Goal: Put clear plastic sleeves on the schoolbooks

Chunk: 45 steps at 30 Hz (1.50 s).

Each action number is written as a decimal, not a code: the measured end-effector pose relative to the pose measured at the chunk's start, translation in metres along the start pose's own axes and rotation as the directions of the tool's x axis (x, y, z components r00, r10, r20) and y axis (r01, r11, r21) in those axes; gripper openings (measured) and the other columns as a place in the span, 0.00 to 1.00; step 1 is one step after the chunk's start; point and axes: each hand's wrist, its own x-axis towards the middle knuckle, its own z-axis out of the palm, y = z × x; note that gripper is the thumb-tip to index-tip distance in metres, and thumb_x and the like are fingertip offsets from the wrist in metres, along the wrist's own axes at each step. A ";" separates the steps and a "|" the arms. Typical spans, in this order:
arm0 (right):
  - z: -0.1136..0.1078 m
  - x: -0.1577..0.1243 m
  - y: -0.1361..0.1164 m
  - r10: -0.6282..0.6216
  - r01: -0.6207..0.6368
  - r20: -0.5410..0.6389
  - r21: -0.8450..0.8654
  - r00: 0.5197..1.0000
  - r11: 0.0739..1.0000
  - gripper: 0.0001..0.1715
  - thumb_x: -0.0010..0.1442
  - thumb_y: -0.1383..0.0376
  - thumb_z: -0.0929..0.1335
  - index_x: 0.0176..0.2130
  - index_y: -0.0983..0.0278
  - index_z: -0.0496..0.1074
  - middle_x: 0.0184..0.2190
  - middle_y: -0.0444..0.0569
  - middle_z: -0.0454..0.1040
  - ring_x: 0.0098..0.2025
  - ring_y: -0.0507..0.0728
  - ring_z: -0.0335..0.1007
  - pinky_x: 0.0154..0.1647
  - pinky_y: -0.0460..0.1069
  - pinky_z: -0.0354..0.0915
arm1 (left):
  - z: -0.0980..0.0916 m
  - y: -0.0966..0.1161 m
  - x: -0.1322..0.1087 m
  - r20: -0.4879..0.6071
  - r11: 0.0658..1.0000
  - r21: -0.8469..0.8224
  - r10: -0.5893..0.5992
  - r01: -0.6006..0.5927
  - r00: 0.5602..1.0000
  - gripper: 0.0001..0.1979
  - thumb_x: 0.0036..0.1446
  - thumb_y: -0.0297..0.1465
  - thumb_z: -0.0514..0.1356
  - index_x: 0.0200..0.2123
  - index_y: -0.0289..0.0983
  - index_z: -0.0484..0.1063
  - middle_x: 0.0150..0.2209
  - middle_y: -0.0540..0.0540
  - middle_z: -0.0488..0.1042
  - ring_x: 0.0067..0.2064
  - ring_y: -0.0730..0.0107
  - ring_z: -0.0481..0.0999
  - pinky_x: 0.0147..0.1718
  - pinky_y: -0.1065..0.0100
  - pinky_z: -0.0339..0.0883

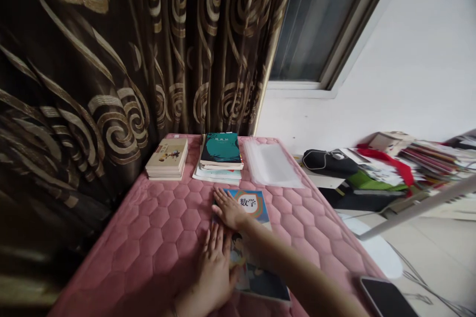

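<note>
Plenty of room left of the left hand: the quilted pink pad runs right up to the brown curtain. Straight ahead, the right hand would hit the book stacks and a plastic sleeve; a phone blocks the bottom right.

Frame is dim overall, with soft, diffuse light coming from the window side; the white wall is brightest. Curtain falls into deep shadow, and the lower hand is shaded. No hard glare seen. Edges are bent by wide-angle distortion; fine detail is slightly soft.
</note>
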 end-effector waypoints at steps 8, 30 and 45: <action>-0.011 -0.063 0.062 0.214 -0.223 -0.110 -0.082 0.971 0.971 0.39 0.67 0.49 0.52 0.65 0.74 0.55 0.65 0.62 0.50 0.68 0.64 0.42 0.67 0.63 0.45 | 0.009 -0.001 0.000 -0.132 0.990 0.125 0.077 -0.060 0.988 0.36 0.58 0.39 0.54 0.66 0.33 0.49 0.68 0.33 0.45 0.68 0.46 0.48 0.61 0.45 0.51; 0.019 -0.178 -0.008 0.442 -0.421 -0.327 0.136 0.835 0.897 0.28 0.65 0.58 0.59 0.58 0.69 0.66 0.61 0.61 0.62 0.61 0.65 0.61 0.57 0.60 0.64 | 0.008 -0.003 0.005 -0.163 0.997 -0.008 0.069 -0.071 0.984 0.32 0.58 0.40 0.56 0.63 0.32 0.58 0.66 0.31 0.52 0.66 0.44 0.53 0.58 0.49 0.58; -0.031 -0.127 0.004 0.805 -0.757 -0.122 0.280 0.581 0.590 0.23 0.57 0.57 0.67 0.46 0.71 0.69 0.42 0.63 0.75 0.48 0.65 0.70 0.44 0.51 0.64 | -0.028 -0.033 0.085 0.145 0.644 -0.609 -0.483 0.463 0.863 0.48 0.32 0.22 0.72 0.58 0.35 0.55 0.51 0.37 0.71 0.51 0.56 0.73 0.47 0.64 0.65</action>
